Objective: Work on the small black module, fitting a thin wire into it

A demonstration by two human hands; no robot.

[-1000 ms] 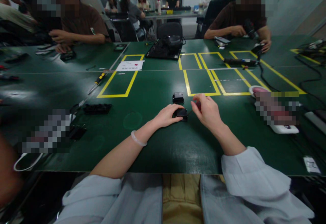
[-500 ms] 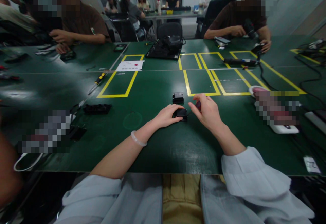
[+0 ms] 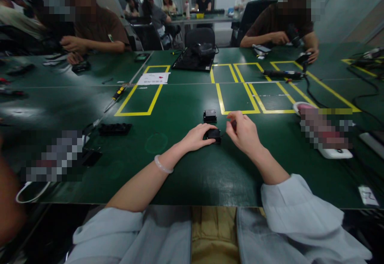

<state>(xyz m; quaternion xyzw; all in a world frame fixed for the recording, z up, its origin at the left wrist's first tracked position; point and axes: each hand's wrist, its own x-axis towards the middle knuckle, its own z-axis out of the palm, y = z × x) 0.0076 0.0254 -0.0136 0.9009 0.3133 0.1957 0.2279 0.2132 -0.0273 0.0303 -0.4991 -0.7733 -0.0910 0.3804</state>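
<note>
My left hand (image 3: pixel 199 137) lies on the table, its thumb and fingers closed round a small black rectangular block (image 3: pixel 214 134). To the right of this block, my right hand (image 3: pixel 244 133) has its fingers curled round a small dark-handled tool (image 3: pixel 234 124), mostly hidden in the grip. A thin dark shaft seems to run from that hand toward the block's right side; whether it touches cannot be made out. Just beyond the held block sits a second black block (image 3: pixel 210 115), which neither hand appears to hold.
On the green table (image 3: pixel 180 184) lie a black slotted part (image 3: pixel 115 129) and a yellow-black screwdriver (image 3: pixel 118 93) to the left. A white-edged device (image 3: pixel 336 153) rests at right. Yellow tape outlines and a paper sheet (image 3: pixel 154 78) lie farther off. Co-workers sit opposite.
The fingers of my right hand have closed in slightly, hiding more of the dark handle. My left hand and both black blocks stay in place.
</note>
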